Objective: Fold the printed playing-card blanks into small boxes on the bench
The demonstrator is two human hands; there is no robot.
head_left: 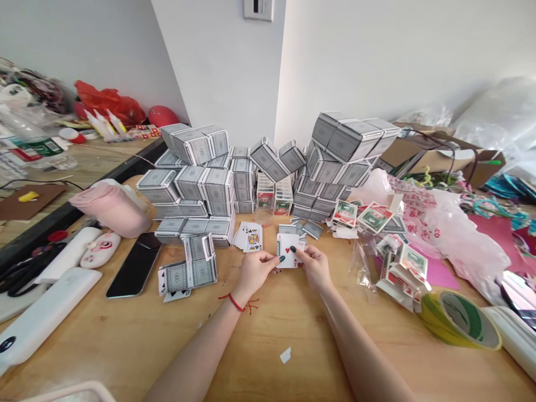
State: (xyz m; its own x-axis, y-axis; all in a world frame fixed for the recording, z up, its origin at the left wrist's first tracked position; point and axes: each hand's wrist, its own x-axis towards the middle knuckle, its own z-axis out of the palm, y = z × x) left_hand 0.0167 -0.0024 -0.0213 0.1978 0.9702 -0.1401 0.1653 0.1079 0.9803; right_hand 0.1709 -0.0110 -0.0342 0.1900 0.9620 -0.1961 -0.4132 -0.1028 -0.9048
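In the middle of the table, my left hand (260, 272) pinches the left edge of some playing cards (287, 259), the ace of hearts facing me. My right hand (314, 267) grips their right side, thumb on the front, where a red 2 peeks out behind the ace. Just beyond my left hand lies a face-up pile of cards (248, 237) with a king on top. Face-down cards (301, 228) are scattered behind the held ones. To the left sits a folded-card piece (189, 272) with grey patterned backs, a spade card partly under it.
Stacked blocks of folded cards (205, 190) rise at the back left, others (343, 151) at the back right. Boxed decks (265, 198) stand between. A phone (134, 265) lies left; opened card boxes (404, 273) and yellow tape (458, 319) lie right. A paper scrap (285, 355) is near the front.
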